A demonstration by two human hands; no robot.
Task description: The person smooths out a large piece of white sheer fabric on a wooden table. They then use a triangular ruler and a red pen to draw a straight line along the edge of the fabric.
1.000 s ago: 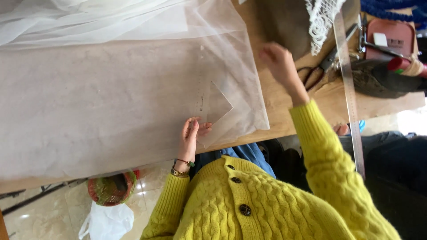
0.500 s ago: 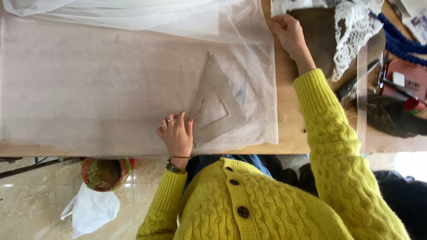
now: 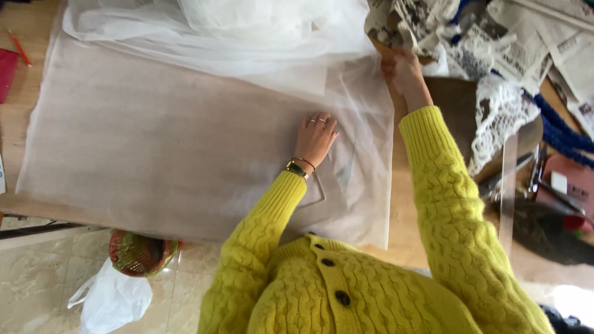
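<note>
1. The left hand (image 3: 317, 137) lies flat with fingers spread wide on the sheer white fabric sheet (image 3: 154, 142), holding nothing, near the sheet's right edge.
2. The right hand (image 3: 402, 69) rests at the sheet's far right edge; whether its fingers pinch the cloth cannot be told.
3. The sheet covers most of the wooden table (image 3: 405, 210), its near edge just short of the table's front edge.
4. A clear plastic triangle ruler (image 3: 334, 185) lies under the sheet by the left wrist.
5. White lace and newspapers (image 3: 495, 55) crowd the far right corner; the sheet's left half lies open.
</note>
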